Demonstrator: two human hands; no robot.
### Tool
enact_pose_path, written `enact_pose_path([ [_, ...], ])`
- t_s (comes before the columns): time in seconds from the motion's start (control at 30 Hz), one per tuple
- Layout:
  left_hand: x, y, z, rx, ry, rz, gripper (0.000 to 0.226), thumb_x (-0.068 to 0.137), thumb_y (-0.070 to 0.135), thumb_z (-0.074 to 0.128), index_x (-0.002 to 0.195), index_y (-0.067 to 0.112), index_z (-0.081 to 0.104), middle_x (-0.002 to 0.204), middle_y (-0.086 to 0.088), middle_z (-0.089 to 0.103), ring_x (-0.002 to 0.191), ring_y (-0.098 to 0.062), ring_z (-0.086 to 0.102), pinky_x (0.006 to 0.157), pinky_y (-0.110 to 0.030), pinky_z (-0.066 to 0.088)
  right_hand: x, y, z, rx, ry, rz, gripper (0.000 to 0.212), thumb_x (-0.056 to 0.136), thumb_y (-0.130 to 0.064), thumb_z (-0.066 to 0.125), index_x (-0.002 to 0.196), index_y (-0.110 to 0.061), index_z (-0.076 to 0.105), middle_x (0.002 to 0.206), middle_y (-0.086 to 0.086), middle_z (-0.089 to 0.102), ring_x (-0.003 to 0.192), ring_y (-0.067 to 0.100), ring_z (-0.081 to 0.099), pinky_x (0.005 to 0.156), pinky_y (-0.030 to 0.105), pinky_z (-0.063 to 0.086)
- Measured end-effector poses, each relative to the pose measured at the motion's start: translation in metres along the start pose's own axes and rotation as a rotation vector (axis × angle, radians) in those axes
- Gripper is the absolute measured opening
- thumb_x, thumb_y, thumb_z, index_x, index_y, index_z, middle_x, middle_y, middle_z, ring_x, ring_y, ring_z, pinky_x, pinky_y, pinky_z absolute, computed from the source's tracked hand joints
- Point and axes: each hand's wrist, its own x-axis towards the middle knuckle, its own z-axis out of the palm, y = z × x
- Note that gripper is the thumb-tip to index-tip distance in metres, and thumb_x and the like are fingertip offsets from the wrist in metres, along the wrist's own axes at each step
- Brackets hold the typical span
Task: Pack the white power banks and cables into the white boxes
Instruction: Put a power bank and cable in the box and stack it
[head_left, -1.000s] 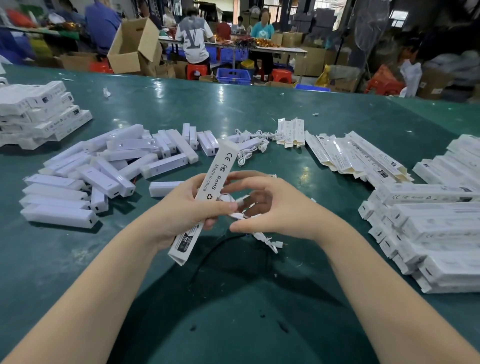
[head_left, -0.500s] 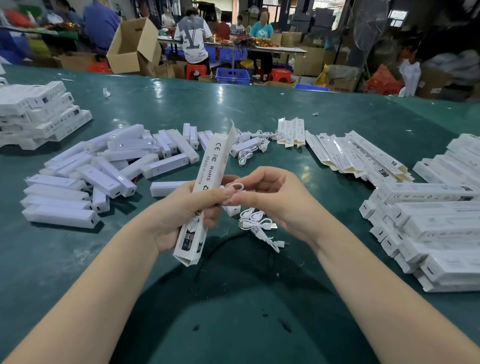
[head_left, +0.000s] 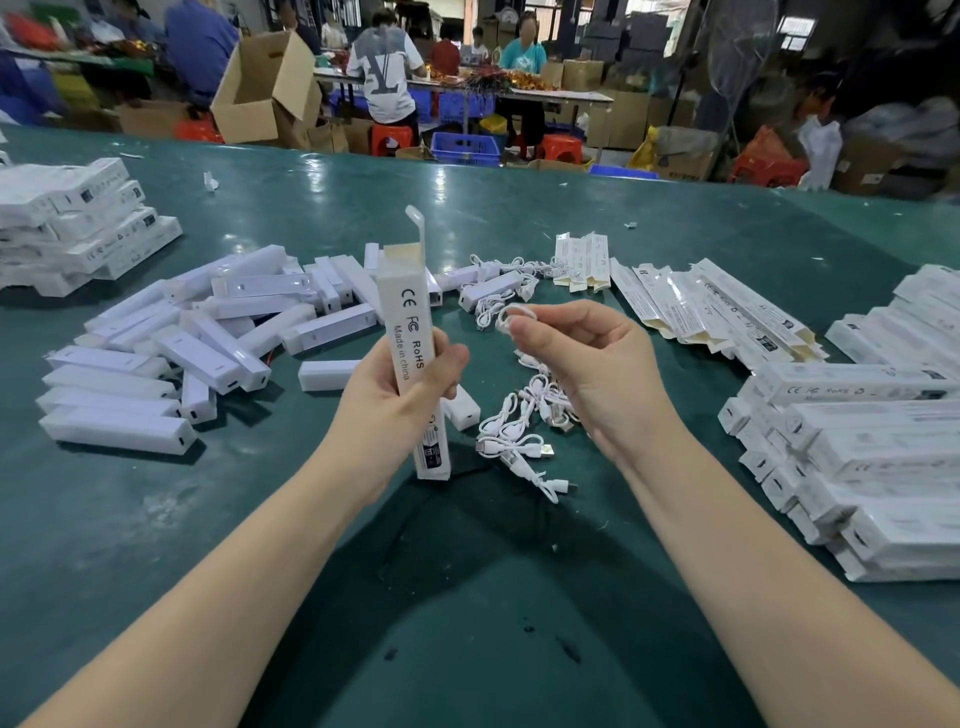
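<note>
My left hand (head_left: 395, 400) grips a long white box (head_left: 410, 332) nearly upright above the green table, its top flap open. My right hand (head_left: 582, 358) pinches a coiled white cable (head_left: 506, 318) between thumb and forefinger, just right of the box's upper half. Loose white cables (head_left: 524, 431) lie on the table under my right hand. White power banks (head_left: 208, 338) are scattered at the left. Flat unfolded boxes (head_left: 711, 312) lie fanned at the right.
Filled white boxes are stacked at the right edge (head_left: 872, 457) and at the far left (head_left: 78, 218). A few folded boxes (head_left: 582, 260) lie past the cables. The green table (head_left: 467, 597) stretches toward me. People work at tables beyond a cardboard carton (head_left: 260, 88).
My left hand has tilted the box from a slant to nearly upright, with its flap open. My right hand has lifted a coiled cable off the pile and raised it beside the box.
</note>
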Motion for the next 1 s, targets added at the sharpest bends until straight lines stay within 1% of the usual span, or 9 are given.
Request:
enact_pose_path([
  [0.1,-0.001,-0.004,-0.002,0.098,-0.028,0.011,0.015,0.089,0.02,0.066,0.08,0.018,0.055,0.065,0.002,0.051,0.066,-0.014,0.047,0.062,-0.016,0.041,0.001,-0.002,-0.002,-0.013,0.016,-0.007,0.014,0.06,-0.017,0.084,0.074,-0.018,0.079,0.087,0.005,0.077,0.085,0.013,0.072,0.081,0.023,0.053],
  [0.27,-0.003,-0.006,0.001,0.186,-0.128,0.026,0.018,0.085,0.021,0.065,0.081,0.007,0.054,0.07,-0.003,0.05,0.066,-0.013,0.047,0.064,-0.023,0.041,-0.001,-0.003,-0.002,-0.132,0.045,-0.032,0.012,0.074,-0.007,0.083,0.08,-0.014,0.076,0.086,0.003,0.077,0.079,0.009,0.071,0.072,0.018,0.053],
  [0.37,-0.002,-0.006,0.001,0.209,-0.144,0.05,0.015,0.092,0.006,0.061,0.081,0.003,0.052,0.066,0.001,0.05,0.06,-0.007,0.047,0.06,-0.015,0.041,0.0,-0.006,-0.003,-0.191,0.115,-0.042,0.01,0.076,-0.009,0.082,0.081,-0.014,0.075,0.082,0.001,0.077,0.068,0.007,0.065,0.062,0.017,0.051],
  [0.47,-0.002,-0.009,0.002,0.223,-0.161,0.07,0.018,0.092,0.01,0.062,0.077,0.008,0.052,0.061,0.012,0.05,0.057,-0.001,0.048,0.057,-0.01,0.04,0.0,-0.011,-0.005,-0.179,0.177,-0.089,0.01,0.077,-0.006,0.081,0.082,-0.012,0.074,0.079,-0.001,0.076,0.063,0.006,0.063,0.059,0.015,0.049],
  [0.57,-0.004,-0.014,0.002,0.252,-0.167,0.074,0.017,0.083,0.024,0.062,0.076,0.014,0.051,0.065,0.01,0.05,0.061,-0.004,0.048,0.058,-0.012,0.04,-0.001,-0.022,-0.006,-0.122,0.191,-0.183,0.011,0.079,-0.005,0.079,0.083,-0.016,0.075,0.081,0.0,0.076,0.068,0.007,0.066,0.065,0.017,0.052],
  [0.67,-0.009,-0.019,0.004,0.282,-0.24,0.108,0.017,0.085,0.023,0.061,0.075,0.035,0.055,0.066,0.017,0.052,0.06,0.0,0.046,0.058,-0.01,0.039,-0.006,-0.04,-0.005,-0.116,0.112,-0.306,0.011,0.08,-0.011,0.078,0.083,-0.022,0.078,0.087,0.001,0.077,0.076,0.012,0.068,0.073,0.021,0.053],
  [0.73,-0.01,-0.018,0.006,0.306,-0.272,0.146,0.026,0.087,0.021,0.06,0.077,0.045,0.057,0.065,0.021,0.054,0.059,0.002,0.046,0.056,-0.007,0.038,-0.011,-0.051,-0.004,-0.207,0.063,-0.379,0.01,0.082,-0.012,0.078,0.087,-0.021,0.077,0.086,0.001,0.077,0.071,0.011,0.067,0.068,0.02,0.052],
  [0.87,-0.008,-0.019,0.007,0.369,-0.235,0.181,0.039,0.09,0.012,0.063,0.076,0.047,0.056,0.067,0.028,0.057,0.06,0.006,0.051,0.055,-0.005,0.038,-0.02,-0.065,0.002,-0.366,0.034,-0.46,0.009,0.081,-0.01,0.079,0.088,-0.013,0.075,0.078,-0.007,0.076,0.064,0.001,0.064,0.06,0.012,0.047],
  [1.0,-0.009,-0.019,0.011,0.401,-0.243,0.207,0.036,0.09,0.008,0.064,0.075,0.038,0.05,0.068,0.029,0.057,0.063,0.006,0.051,0.058,-0.006,0.039,-0.025,-0.069,0.004,-0.514,0.01,-0.55,0.01,0.082,-0.015,0.08,0.088,-0.021,0.075,0.081,0.001,0.075,0.06,0.024,0.057,0.055,0.028,0.045],
])
